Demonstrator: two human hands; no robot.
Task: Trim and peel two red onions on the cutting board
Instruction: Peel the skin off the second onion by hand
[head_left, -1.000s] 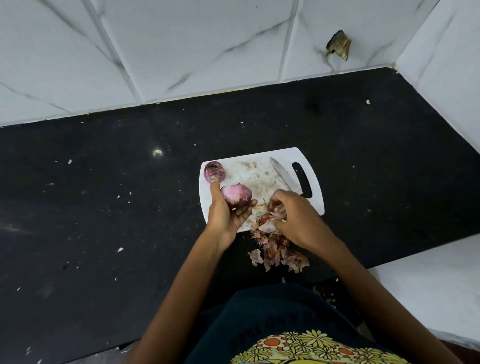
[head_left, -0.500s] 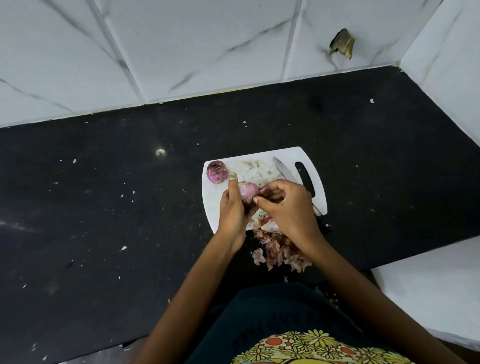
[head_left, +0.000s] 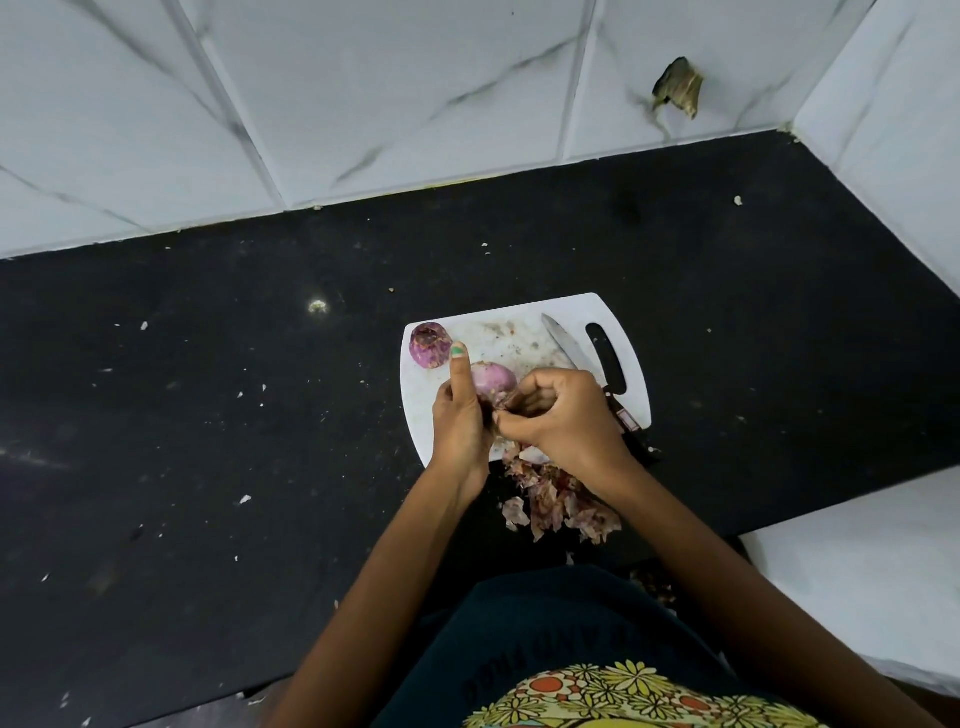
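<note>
Gripping one onion (head_left: 493, 382), left hand (head_left: 460, 421) and right hand (head_left: 563, 421) close over cutting board (head_left: 519, 325).

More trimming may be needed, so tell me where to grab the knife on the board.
Take the knife by its dark handle, coming from the near right edge of the cutting board. The blade tip points away toward the wall, and the right hand covers the middle.

We see a black table (head_left: 208, 441) flecked with white, a white cutting board (head_left: 524, 322), two purple-pink onions (head_left: 430, 345) (head_left: 493, 378), brownish-pink peels (head_left: 561, 504), a green thumbnail (head_left: 457, 351), grey-veined white wall tiles (head_left: 363, 93), and a dark shirt (head_left: 545, 639) with yellow-orange flowers.
</note>
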